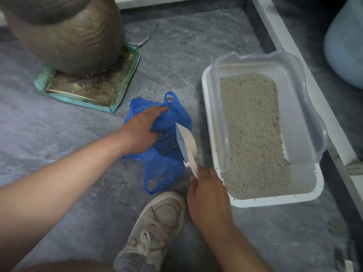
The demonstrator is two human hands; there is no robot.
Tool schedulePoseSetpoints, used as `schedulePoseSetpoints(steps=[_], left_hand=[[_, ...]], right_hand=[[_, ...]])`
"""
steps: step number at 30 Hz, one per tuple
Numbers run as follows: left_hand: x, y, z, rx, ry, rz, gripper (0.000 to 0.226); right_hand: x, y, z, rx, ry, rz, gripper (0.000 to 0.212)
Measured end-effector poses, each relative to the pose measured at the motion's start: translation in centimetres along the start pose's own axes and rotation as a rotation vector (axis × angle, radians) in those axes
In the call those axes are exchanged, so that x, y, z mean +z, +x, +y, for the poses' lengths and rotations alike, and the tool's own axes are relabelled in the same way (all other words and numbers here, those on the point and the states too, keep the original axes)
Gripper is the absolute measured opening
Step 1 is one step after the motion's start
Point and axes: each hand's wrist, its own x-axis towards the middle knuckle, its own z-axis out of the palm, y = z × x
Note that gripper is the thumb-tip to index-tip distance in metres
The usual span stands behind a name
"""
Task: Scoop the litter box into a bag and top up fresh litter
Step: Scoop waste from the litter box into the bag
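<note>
Scoop (186, 143) over bag (163, 154) mouth, litter box (216, 107) beside

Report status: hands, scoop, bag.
Left hand holds blue bag open. Right hand grips scoop, tipped over bag. Nothing blocking litter box.

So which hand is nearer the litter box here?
Right. The right hand grips the scoop handle just beside the litter box; the left hand holds the blue bag open, farther away.
</note>
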Motion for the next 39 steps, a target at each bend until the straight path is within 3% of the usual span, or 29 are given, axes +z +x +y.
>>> schedulePoseSetpoints(steps=[7,12,23,27,30,36,39], left_hand=[[0.2,0.2,-0.1,-0.003,-0.001,0.001,0.081],[0.3,0.3,0.0,-0.005,-0.009,0.002,0.080],[1.0,0.6,2.1,0.033,-0.048,0.012,0.077],[1.5,1.0,3.2,0.053,-0.062,0.062,0.074],[1.6,1.4,4.2,0.029,-0.096,0.078,0.073],[2.6,1.9,6.1,-0.074,-0.150,0.096,0.067],[3.3,2.1,7.6,-0.096,-0.173,0.074,0.074]], right_hand=[[-0.2,-0.1,0.7,0.004,0.027,0.011,0.028],[-1.1,-0.1,1.3,-0.028,0.177,0.097,0.014],[-5.8,0.4,1.9,-0.104,0.352,0.244,0.014],[-10.8,0.9,3.8,0.008,0.474,0.314,0.017],[-13.2,2.0,7.2,0.152,0.373,0.353,0.015],[-13.7,4.0,12.6,0.482,0.523,0.216,0.022],[-13.1,4.9,14.1,0.419,0.342,0.218,0.026]])
